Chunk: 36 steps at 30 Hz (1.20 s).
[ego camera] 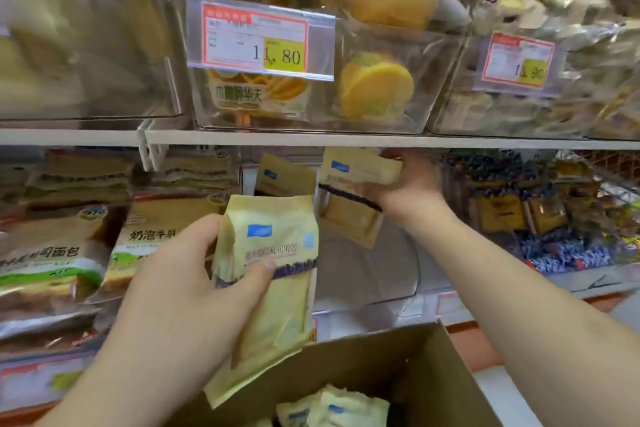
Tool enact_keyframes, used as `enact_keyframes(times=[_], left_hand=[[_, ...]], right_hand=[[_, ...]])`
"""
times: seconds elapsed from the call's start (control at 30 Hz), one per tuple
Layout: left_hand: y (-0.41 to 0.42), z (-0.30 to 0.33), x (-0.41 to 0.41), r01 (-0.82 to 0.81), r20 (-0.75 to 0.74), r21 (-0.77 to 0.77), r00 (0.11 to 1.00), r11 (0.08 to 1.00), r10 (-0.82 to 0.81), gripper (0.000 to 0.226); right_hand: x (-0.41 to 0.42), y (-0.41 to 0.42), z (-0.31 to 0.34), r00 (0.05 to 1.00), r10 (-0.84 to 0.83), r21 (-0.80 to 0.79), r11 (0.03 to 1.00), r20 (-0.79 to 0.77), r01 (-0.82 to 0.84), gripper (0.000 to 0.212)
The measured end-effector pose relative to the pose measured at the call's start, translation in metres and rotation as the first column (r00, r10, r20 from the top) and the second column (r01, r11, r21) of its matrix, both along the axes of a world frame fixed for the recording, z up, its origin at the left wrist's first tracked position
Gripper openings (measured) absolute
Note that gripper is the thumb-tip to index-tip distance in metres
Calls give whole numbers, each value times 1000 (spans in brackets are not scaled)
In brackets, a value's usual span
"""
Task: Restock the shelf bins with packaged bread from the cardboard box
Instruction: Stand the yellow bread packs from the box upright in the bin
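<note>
Single head-worn wide-angle view, facing forward and slightly down, close to the shelf bins at 12 o'clock; cardboard box at 6 o'clock, forearms entering from below.

shop | price tags on clear shelf bins | packaged bread

A: Price tag on the clear upper bin reads 11.80.
B: 2nd tag, right bin — approx 11.90, blurry.
A: Green-band bread pkg, lower left: "司面包". Pkg beside it: "奶泡牛乳".
</note>
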<state>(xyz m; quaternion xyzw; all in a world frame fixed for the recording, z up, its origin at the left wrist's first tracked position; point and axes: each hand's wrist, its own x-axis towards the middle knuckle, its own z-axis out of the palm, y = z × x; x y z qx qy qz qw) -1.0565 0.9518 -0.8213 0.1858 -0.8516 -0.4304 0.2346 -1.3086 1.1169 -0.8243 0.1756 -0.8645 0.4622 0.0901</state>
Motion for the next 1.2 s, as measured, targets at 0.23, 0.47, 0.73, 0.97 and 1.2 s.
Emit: enact_keyframes(times=[0.23,0.47,0.73,0.97,1.2], left_hand=[[-6,-6,-1,46,-66,49,997,998,-42,38],[-10,-11,0,59,-86,26,995,998,-57,45],[-1,-3,5,73,-68,128,996,989,-65,37],[31,21,-19,144,-123,114,984,983,-129,29],[49,-2,-127,132,-58,137,990,982,-125,30]], right_hand=[[-62,-27,-28,987,143,310,944,-70,-115,45],[-77,-34,-36,949,156,506,863,-272,3,36],[-4,4,-25,980,70,384,923,-184,6,47],[108,67,-17,973,143,7,989,180,-147,24],[106,101,-29,984,-36,177,984,176,5,33]])
